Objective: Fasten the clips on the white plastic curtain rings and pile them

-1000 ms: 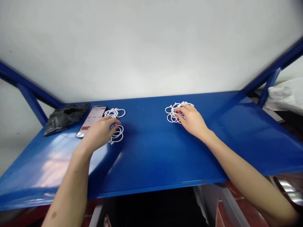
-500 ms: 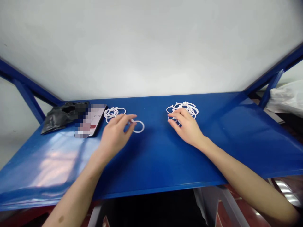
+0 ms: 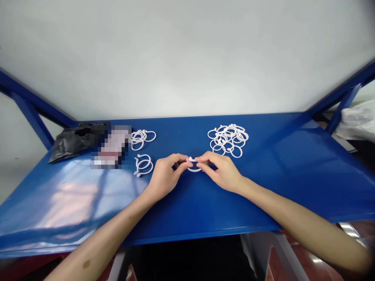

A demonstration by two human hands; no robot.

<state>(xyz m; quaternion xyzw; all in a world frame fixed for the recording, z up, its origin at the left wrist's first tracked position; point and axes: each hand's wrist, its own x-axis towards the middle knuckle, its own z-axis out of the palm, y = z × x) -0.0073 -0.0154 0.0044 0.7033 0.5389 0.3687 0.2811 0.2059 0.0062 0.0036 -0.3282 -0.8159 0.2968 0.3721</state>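
My left hand [image 3: 165, 176] and my right hand [image 3: 222, 171] meet at the middle of the blue shelf [image 3: 187, 203]. Both pinch one white plastic ring [image 3: 193, 165] between thumb and fingers, its joined ends at the top. A pile of several white rings [image 3: 228, 139] lies behind my right hand. A small cluster of rings [image 3: 141, 138] lies at the back left, and a couple more rings [image 3: 143, 165] lie just left of my left hand.
A phone [image 3: 109, 151], blurred, lies flat at the left beside a crumpled black bag [image 3: 70, 141]. A white wall rises behind the shelf. Blue frame struts run up at both sides. White plastic wrapping [image 3: 356, 121] sits beyond the right end.
My left hand carried a ring from the left cluster to the centre. My right hand left the right pile and came in to grip the same ring.
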